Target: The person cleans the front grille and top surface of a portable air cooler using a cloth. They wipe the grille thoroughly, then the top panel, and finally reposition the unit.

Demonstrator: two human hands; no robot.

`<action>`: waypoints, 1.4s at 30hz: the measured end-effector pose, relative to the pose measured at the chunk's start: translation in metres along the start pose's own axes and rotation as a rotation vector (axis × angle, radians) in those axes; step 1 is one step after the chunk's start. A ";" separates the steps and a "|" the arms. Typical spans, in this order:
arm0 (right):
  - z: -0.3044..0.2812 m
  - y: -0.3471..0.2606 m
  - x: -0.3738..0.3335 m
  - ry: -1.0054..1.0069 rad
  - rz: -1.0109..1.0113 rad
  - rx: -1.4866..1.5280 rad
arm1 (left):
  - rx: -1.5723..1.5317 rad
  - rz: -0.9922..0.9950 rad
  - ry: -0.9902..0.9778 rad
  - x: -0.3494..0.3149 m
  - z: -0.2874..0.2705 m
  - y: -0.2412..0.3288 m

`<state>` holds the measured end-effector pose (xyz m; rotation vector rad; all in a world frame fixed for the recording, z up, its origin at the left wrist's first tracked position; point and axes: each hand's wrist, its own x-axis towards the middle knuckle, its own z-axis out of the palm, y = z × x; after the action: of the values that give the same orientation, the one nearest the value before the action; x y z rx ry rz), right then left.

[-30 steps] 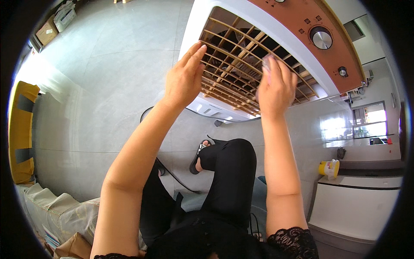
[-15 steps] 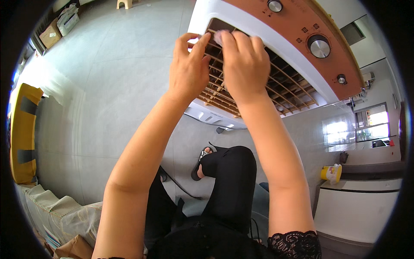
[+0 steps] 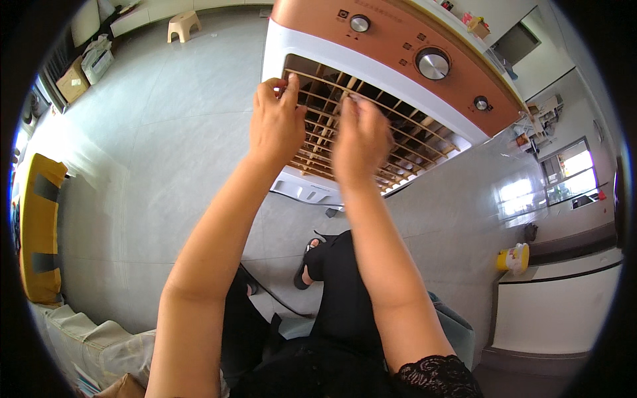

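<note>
A white appliance with a copper-coloured control panel stands before me, tilted in the view. Its face holds a tan slatted grille over a dark inside. My left hand grips the grille's left end, index finger on its upper left corner and the other fingers curled. Over the middle of the grille is my right hand, smeared by motion, its fingertips drawn together at an upper bar. Whatever those fingers hold, if anything, is hidden. Round silver knobs sit on the panel, the largest knob near its middle.
A black cable runs over the grey floor by my feet. A beige stool stands far left, near a cardboard box. At the left edge is a yellow and grey object. A yellow tub rests on a white cabinet at right.
The view has shifted, showing more of the appliance and grille. My right hand has moved away from the upper left corner toward the grille's middle; the pale pinkish thing at its fingertips no longer shows.
</note>
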<state>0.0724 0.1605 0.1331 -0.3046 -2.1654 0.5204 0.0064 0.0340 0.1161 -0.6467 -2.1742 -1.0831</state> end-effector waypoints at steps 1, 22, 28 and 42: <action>0.012 -0.003 0.000 0.090 -0.351 -0.439 | 0.023 0.000 0.009 -0.002 0.004 0.002; -0.036 0.012 0.018 -0.391 -0.038 -0.164 | 0.219 0.189 -0.050 0.016 0.025 -0.007; -0.071 0.070 0.011 -0.191 -0.127 -0.267 | 0.190 0.149 -0.098 0.018 0.021 -0.001; -0.059 0.074 0.005 -0.126 -0.193 -0.279 | 0.156 0.187 -0.115 0.019 0.018 -0.005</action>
<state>0.1190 0.2435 0.1339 -0.2146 -2.3621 0.1310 -0.0159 0.0488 0.1188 -0.8392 -2.2177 -0.7876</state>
